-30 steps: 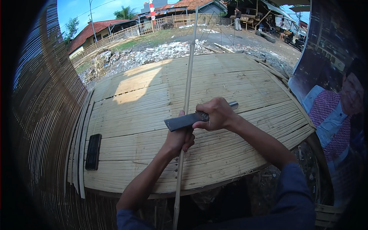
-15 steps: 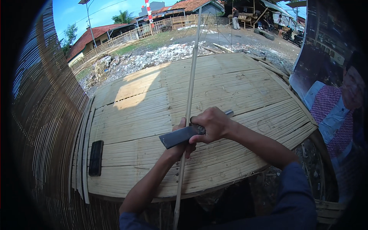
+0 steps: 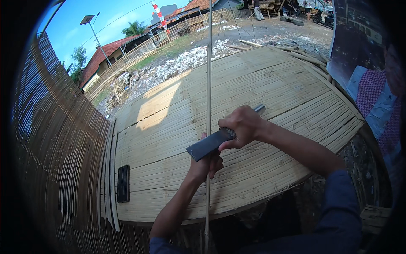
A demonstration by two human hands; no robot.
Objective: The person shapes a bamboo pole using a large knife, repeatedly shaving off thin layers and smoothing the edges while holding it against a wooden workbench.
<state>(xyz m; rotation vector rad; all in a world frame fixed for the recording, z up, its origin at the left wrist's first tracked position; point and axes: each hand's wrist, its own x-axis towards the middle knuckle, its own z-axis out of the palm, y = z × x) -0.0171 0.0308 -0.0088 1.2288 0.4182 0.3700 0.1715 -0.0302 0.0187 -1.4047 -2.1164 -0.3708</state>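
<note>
A long thin bamboo stick (image 3: pixel 209 84) runs nearly upright through the view, over a bamboo-slat tabletop (image 3: pixel 160 148) and down past its near edge. My left hand (image 3: pixel 204 167) is closed around the stick, partly hidden under the blade. In my right hand (image 3: pixel 243 125) is a knife with a broad, dark rectangular blade (image 3: pixel 208 145) and a round metal handle, whose end sticks out beyond my fist. The blade points down to the left and crosses in front of the stick just above my left hand. Whether its edge touches the stick I cannot tell.
A black phone (image 3: pixel 123 184) lies at the tabletop's left edge beside loose bamboo strips (image 3: pixel 111 186). A woven bamboo screen (image 3: pixel 63 139) rises on the left, a printed banner (image 3: pixel 359 46) on the right. Beyond lie rubble (image 3: pixel 169 70), a fence and a standing person (image 3: pixel 257 10).
The view has tilted and shifted, so the stick looks more upright and the phone sits farther right. My right hand and the knife have moved slightly away from the stick, to the right.
</note>
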